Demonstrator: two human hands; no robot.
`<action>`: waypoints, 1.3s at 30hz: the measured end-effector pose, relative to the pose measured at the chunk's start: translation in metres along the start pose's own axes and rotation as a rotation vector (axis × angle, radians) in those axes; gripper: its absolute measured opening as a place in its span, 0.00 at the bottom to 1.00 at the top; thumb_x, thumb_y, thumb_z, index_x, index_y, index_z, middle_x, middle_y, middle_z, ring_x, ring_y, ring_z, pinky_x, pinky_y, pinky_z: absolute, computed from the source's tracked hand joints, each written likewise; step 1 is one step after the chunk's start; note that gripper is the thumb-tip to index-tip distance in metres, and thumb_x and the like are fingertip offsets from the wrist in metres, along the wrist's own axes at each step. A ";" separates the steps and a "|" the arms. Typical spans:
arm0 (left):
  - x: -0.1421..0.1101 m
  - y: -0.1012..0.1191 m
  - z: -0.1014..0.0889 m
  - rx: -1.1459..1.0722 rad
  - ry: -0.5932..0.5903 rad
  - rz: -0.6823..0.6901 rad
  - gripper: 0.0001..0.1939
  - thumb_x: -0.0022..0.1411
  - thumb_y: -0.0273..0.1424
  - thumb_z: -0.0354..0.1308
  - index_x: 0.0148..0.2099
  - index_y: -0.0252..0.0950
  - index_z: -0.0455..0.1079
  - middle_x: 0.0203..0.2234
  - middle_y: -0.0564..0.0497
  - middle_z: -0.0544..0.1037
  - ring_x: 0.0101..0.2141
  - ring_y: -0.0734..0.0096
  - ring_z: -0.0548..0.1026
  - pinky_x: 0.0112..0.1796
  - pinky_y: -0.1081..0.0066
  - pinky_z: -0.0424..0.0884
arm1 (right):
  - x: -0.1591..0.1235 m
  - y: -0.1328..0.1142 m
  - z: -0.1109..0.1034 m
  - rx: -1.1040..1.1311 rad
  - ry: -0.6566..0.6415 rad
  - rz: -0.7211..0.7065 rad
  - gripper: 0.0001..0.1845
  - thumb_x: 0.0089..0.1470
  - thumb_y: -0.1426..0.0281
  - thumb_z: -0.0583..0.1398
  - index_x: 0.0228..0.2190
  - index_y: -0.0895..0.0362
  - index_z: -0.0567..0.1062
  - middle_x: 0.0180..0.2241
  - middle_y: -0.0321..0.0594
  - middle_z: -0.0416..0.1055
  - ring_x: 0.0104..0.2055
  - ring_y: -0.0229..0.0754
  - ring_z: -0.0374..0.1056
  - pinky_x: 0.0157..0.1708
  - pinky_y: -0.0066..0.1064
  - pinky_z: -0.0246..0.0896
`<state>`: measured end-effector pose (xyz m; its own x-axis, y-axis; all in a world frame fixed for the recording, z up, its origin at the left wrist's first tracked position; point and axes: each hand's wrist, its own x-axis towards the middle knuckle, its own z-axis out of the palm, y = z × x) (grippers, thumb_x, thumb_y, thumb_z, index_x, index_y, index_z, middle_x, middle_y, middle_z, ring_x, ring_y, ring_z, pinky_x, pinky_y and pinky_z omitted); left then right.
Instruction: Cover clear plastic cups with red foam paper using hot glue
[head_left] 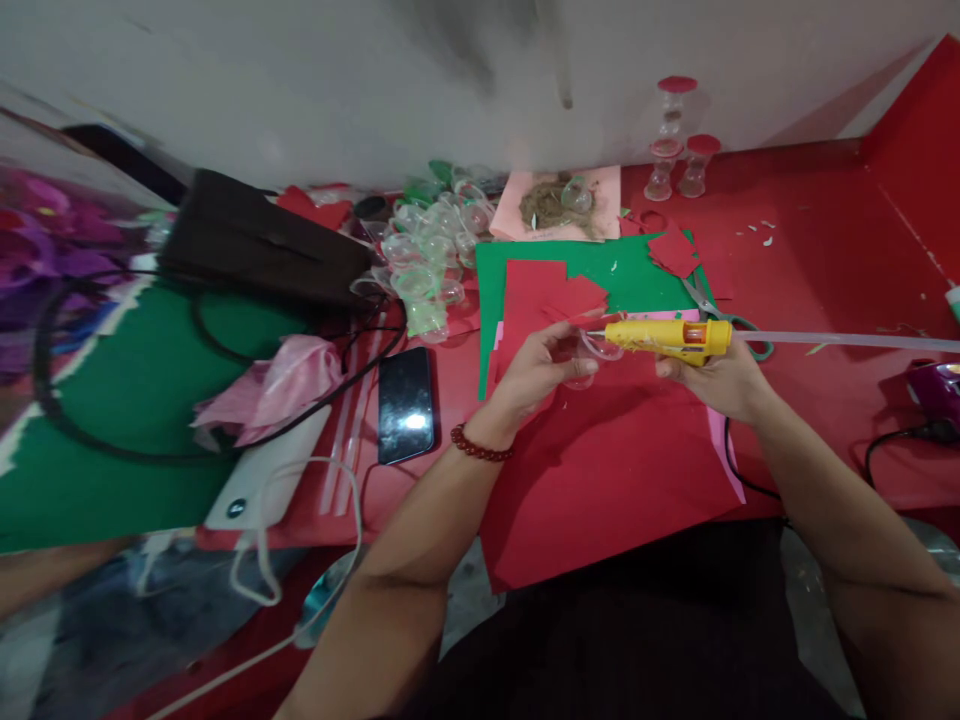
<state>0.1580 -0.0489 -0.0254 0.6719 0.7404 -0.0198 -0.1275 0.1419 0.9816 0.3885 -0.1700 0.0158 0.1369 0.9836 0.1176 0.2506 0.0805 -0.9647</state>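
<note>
My right hand (718, 383) is closed round a yellow hot glue gun (670, 337) with a long clear glue stick (847, 342) sticking out to the right. Its nozzle points left at a small clear plastic cup (583, 362). My left hand (534, 368) grips that cup, fingers curled round it; a red bead bracelet (480, 449) is on the wrist. Both hands hover over a red paper sheet (600, 480) that lies on a green sheet (630, 270).
A black phone (406, 404) lies left of my hands. A heap of clear cups (427, 250), a dark bag (255, 245), scissors (712, 310), a white power bank (262, 470) with cables, pink paper (270, 385) and stacked red-topped cups (675, 140) surround the sheets.
</note>
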 end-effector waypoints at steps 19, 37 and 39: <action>0.002 -0.001 0.001 0.010 0.012 0.011 0.24 0.45 0.35 0.84 0.45 0.39 0.85 0.35 0.47 0.85 0.37 0.66 0.81 0.38 0.69 0.78 | -0.001 0.001 0.000 0.072 -0.011 0.071 0.24 0.41 0.49 0.79 0.29 0.51 0.81 0.27 0.37 0.78 0.33 0.48 0.78 0.35 0.40 0.82; 0.003 0.005 0.001 0.026 0.065 0.026 0.23 0.45 0.34 0.83 0.44 0.38 0.83 0.34 0.49 0.83 0.37 0.69 0.80 0.37 0.73 0.78 | 0.000 -0.007 0.004 0.044 -0.002 0.028 0.26 0.42 0.43 0.76 0.25 0.48 0.75 0.24 0.37 0.74 0.37 0.53 0.79 0.37 0.44 0.82; 0.003 0.006 0.002 0.015 0.075 0.024 0.25 0.45 0.35 0.83 0.46 0.39 0.84 0.35 0.49 0.84 0.37 0.68 0.81 0.36 0.72 0.79 | 0.000 -0.007 0.003 0.047 0.005 0.031 0.26 0.41 0.43 0.76 0.25 0.48 0.76 0.24 0.37 0.75 0.36 0.52 0.79 0.38 0.44 0.82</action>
<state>0.1604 -0.0470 -0.0196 0.6122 0.7906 -0.0097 -0.1319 0.1142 0.9847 0.3834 -0.1703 0.0217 0.1491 0.9848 0.0886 0.2008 0.0576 -0.9779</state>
